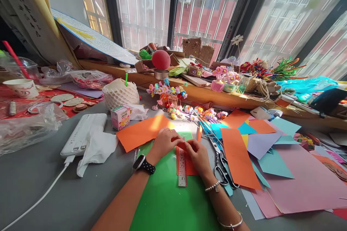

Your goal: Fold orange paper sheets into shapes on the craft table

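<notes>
Above a green mat, my left hand and my right hand meet, fingertips pinched on a small piece of orange paper. My fingers partly cover it, so its full shape is hidden. Below them a clear ruler with red markings lies over a flat orange sheet. Scissors rest just right of my right hand. Beyond my left hand is a larger orange sheet. A watch is on my left wrist, bracelets on my right.
On the right, orange strips and blue and pink papers overlap. At left are a white power bank with a cable, a crumpled tissue and a small pink box. Behind stand a netted coconut and crocheted flowers.
</notes>
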A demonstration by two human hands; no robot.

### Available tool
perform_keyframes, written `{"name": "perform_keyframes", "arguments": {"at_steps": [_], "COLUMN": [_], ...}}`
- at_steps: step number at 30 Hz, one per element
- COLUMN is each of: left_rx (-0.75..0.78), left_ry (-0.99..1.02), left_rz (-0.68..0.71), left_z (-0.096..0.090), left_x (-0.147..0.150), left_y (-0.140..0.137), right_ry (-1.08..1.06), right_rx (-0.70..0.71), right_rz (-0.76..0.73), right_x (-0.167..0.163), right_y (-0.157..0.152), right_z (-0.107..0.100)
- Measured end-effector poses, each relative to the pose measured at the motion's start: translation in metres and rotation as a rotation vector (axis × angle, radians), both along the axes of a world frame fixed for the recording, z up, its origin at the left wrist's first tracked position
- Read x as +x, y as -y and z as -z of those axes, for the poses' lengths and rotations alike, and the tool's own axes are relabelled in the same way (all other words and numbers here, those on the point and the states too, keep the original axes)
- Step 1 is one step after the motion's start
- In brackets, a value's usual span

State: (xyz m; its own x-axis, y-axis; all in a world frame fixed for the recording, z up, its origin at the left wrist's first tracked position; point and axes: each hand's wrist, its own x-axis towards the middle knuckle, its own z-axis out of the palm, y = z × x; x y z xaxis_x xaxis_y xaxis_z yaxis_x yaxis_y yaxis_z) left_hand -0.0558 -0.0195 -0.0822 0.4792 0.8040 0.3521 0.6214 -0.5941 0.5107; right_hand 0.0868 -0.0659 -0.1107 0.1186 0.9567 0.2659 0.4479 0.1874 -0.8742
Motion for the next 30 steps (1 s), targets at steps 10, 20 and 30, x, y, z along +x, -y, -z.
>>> {"name": "perform_keyframes", "arguments": {"at_steps": [10, 20, 30], "left_rx": [-0.004, 0.12, 0.105], "left_ry": [0.046, -0.043, -0.029], "left_rz": [-0.059, 0.0, -0.036], "left_z": [0.0007, 0.0011, -0.0018], "left_x": [-0.0025, 0.0008, 0.0011], "left_y": [-0.001, 0.0043, 0.0053], "right_ry": [-0.09, -0.042, -0.004], "right_rx": [-0.002, 0.048, 0.066], "right_rz": [0.112, 0.037, 0.146], "right_x": [0.0032, 0.002, 0.0032], "right_y": [-0.0004, -0.0001, -0.0006], "right_z": [0.0018, 0.0024, 0.0048]}}
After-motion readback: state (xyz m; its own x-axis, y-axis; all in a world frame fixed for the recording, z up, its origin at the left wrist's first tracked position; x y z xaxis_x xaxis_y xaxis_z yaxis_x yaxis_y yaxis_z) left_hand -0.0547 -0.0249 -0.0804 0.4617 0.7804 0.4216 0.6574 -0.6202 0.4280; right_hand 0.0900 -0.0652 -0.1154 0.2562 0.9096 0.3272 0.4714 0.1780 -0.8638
